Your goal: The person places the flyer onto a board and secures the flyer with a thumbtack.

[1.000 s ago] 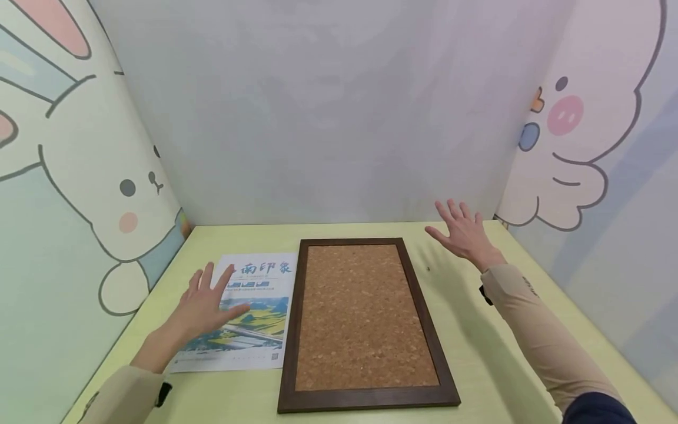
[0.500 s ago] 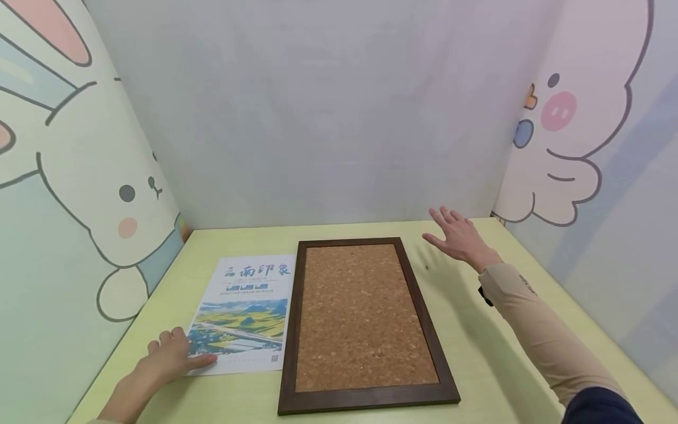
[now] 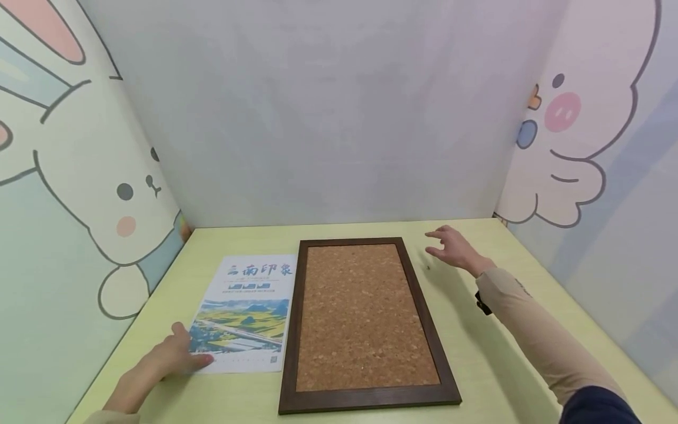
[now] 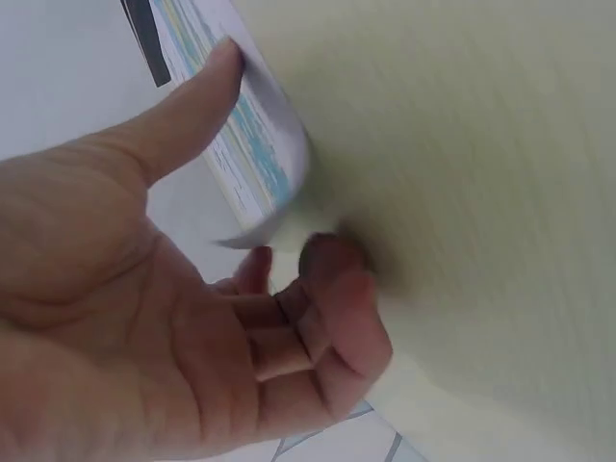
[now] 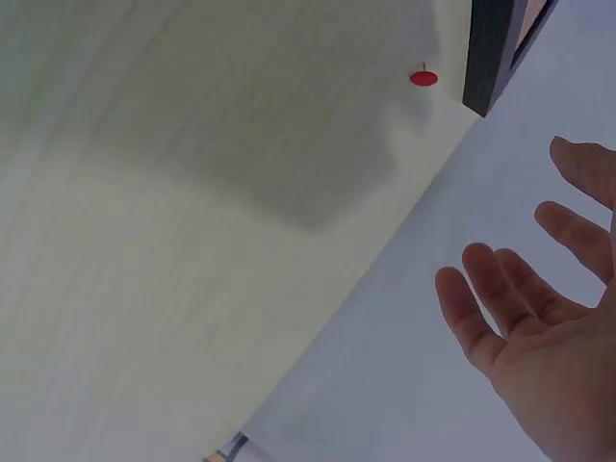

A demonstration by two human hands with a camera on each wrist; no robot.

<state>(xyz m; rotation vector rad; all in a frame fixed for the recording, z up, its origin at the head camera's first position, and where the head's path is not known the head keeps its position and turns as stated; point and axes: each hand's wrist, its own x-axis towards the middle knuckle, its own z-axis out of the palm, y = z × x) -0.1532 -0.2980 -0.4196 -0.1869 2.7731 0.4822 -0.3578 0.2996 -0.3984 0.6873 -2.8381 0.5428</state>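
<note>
Your right hand [image 3: 455, 248] has dropped lower toward the table [image 3: 492, 353] since a moment ago, fingers loosely spread and holding nothing, above a red pin [image 5: 423, 78] beside the cork board [image 3: 365, 318]. Your left hand [image 3: 169, 357] pinches the near left corner of the poster [image 3: 246, 312], thumb on top.

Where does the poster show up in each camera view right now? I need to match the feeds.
Head: the poster lies flat on the table, left of the cork board; the left hand holds its near left corner.
Left wrist: its corner curls up at upper left, thumb on top, fingers beneath.
Right wrist: not in view; only the right hand and a red pushpin.
Shared landmark: the yellow-green table.
</note>
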